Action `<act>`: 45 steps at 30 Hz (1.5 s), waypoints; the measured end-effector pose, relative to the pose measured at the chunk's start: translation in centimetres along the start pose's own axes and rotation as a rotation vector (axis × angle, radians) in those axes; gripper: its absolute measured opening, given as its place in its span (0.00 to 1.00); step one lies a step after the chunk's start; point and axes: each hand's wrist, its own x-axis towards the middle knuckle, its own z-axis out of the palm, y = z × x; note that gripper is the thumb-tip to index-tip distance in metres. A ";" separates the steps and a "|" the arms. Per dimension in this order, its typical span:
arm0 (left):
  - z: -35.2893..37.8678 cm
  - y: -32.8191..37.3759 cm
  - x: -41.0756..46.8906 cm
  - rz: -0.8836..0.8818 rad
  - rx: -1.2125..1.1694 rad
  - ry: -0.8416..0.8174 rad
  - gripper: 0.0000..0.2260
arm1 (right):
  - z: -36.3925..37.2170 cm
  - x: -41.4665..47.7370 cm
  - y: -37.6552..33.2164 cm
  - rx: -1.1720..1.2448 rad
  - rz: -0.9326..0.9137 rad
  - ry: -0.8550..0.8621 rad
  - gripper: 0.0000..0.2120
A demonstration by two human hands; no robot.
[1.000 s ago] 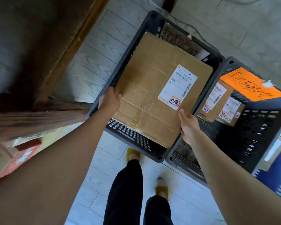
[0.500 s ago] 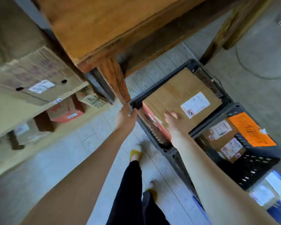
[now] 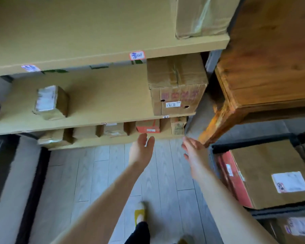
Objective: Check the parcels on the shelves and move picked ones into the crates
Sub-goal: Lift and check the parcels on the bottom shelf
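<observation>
My left hand [image 3: 142,150] and my right hand [image 3: 194,152] hang over the floor with fingers apart, holding nothing, in front of the shelves [image 3: 99,123]. The middle shelf carries a large cardboard box [image 3: 176,85] at its right end and a small taped parcel [image 3: 50,103] further left. On the bottom shelf stand several small parcels, among them a red one [image 3: 147,126]. At the right, a black crate [image 3: 250,144] holds the big flat cardboard parcel [image 3: 275,166] with a white label. A second crate [image 3: 278,213] lies below it.
A brown wooden table [image 3: 264,67] overhangs the crates at the upper right, its leg [image 3: 217,124] just beyond my right hand. A taped box [image 3: 199,14] rests on the top shelf. Pale plank floor [image 3: 95,173] lies below, with my legs and yellow shoe [image 3: 139,213].
Both hands let go of the big flat parcel, which now lies in the crate. My view swung left and up from the crates to the shelves, and both hands came away empty.
</observation>
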 end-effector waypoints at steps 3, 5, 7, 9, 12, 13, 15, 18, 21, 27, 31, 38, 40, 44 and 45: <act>-2.9 -0.5 2.8 0.056 0.009 0.022 0.08 | 3.6 0.6 -0.8 -0.009 -0.005 0.070 0.20; -4.1 -0.4 4.8 0.088 -0.026 0.019 0.07 | 4.9 1.4 -2.0 -0.005 -0.049 0.168 0.18; -4.7 0.2 6.7 0.100 -0.051 0.005 0.05 | 5.6 2.6 -3.9 0.039 -0.095 0.276 0.18; -4.8 1.2 8.5 0.117 -0.062 -0.021 0.11 | 5.8 4.1 -6.0 0.088 -0.123 0.368 0.20; -4.3 3.3 11.1 0.146 -0.089 -0.059 0.24 | 5.3 6.3 -9.3 0.117 -0.173 0.455 0.22; -3.9 4.0 11.9 0.150 -0.109 -0.070 0.25 | 5.2 7.0 -10.3 0.127 -0.189 0.465 0.23; -3.1 5.3 13.3 0.149 -0.154 -0.076 0.27 | 4.9 8.4 -11.9 0.103 -0.202 0.464 0.25; -2.0 6.8 14.8 0.131 -0.245 -0.081 0.26 | 4.7 10.3 -12.8 0.042 -0.181 0.418 0.29; -1.1 7.5 16.0 0.146 -0.283 -0.127 0.20 | 5.0 11.3 -12.9 0.051 -0.161 0.356 0.32; -2.5 5.6 15.3 0.166 -0.346 -0.026 0.16 | 6.6 10.4 -11.3 0.090 -0.185 0.340 0.14; -4.8 1.5 12.8 0.108 -0.386 0.016 0.18 | 8.4 7.8 -8.8 0.062 -0.207 0.320 0.13; -8.5 -3.9 8.9 -0.005 -0.450 0.161 0.17 | 11.5 3.0 -4.7 -0.006 -0.130 0.267 0.16; -9.4 -4.8 8.3 -0.035 -0.459 0.205 0.16 | 12.1 2.0 -3.6 -0.042 -0.126 0.244 0.15; -11.2 -5.5 6.5 -0.032 -0.429 0.268 0.10 | 11.9 0.7 -2.4 -0.100 -0.146 0.161 0.11; -11.4 -5.5 5.9 -0.007 -0.424 0.285 0.09 | 11.7 0.7 -2.3 -0.095 -0.129 0.149 0.10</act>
